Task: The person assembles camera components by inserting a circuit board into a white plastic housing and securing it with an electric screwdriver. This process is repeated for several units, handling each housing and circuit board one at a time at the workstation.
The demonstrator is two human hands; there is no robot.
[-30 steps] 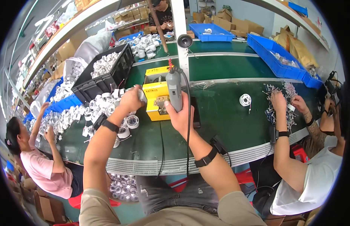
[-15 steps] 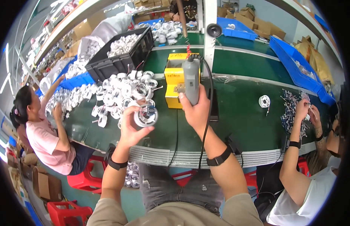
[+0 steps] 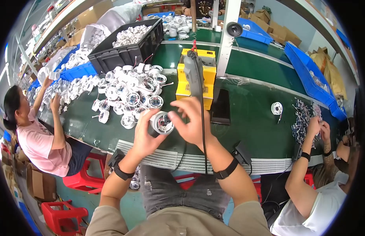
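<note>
My left hand (image 3: 145, 133) holds a white round lamp housing (image 3: 162, 122) with a circuit board inside, just above the near edge of the green bench (image 3: 253, 118). My right hand (image 3: 192, 120) has its fingers spread around the same housing from the right and touches it. A grey electric screwdriver (image 3: 193, 74) hangs upright on its cable directly behind my right hand; neither hand grips it. A heap of similar white housings (image 3: 129, 92) lies on the bench to the left of my hands.
A yellow box (image 3: 196, 80) stands behind the screwdriver, with a dark phone (image 3: 221, 106) beside it. A black crate (image 3: 125, 49) of white parts sits at back left, blue trays (image 3: 308, 74) at right. One seated person (image 3: 37, 129) works at left, another (image 3: 320, 177) at right.
My right hand has let go of the screwdriver and come down to the housing. My left hand has brought the housing closer to me. The view has tilted downward.
</note>
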